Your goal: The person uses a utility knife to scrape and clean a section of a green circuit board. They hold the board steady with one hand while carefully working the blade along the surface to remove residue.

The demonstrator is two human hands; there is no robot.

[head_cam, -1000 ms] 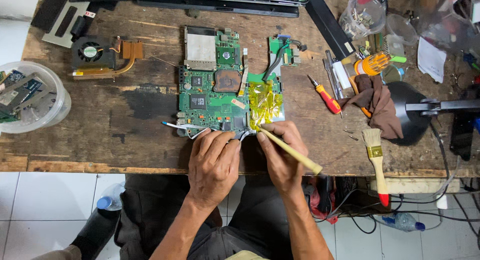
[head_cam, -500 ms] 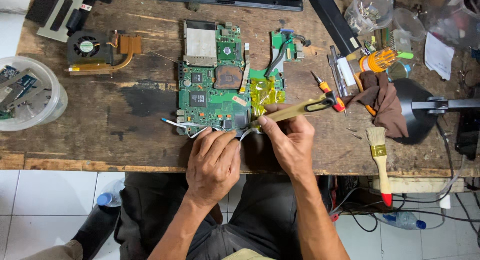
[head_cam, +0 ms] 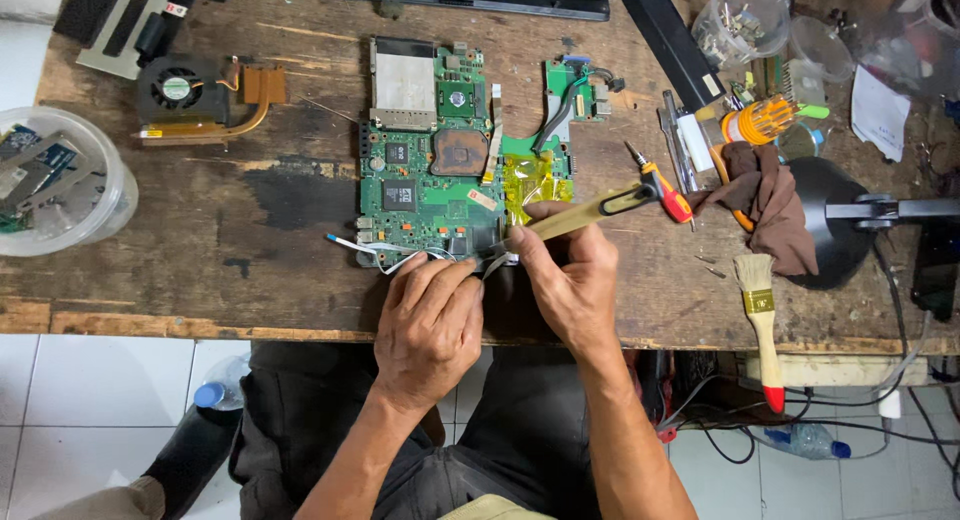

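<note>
Green circuit board (head_cam: 425,175) lies flat in the middle of the worn wooden counter (head_cam: 280,280), its near edge just under the person's two hands. A square silver plate covers its far left corner, and a patch of crinkled yellow foil (head_cam: 535,180) sits at its right edge. The left hand (head_cam: 428,325) rests palm down at the board's near edge, fingers curled onto thin white wires there; whether it pinches them, I cannot tell. The right hand (head_cam: 570,280) is closed around a pale, wood-coloured tool handle (head_cam: 585,212), which slants up to the right over the foil. Just right of the handle lies one red-handled screwdriver (head_cam: 662,188), then a brown rag (head_cam: 760,200). One paintbrush (head_cam: 762,325) with a red-tipped handle lies near the right edge. Far left sits one black cooling fan with copper pipe (head_cam: 195,95); beside it, at the left edge, one clear round tub (head_cam: 60,180) holds loose parts.
</note>
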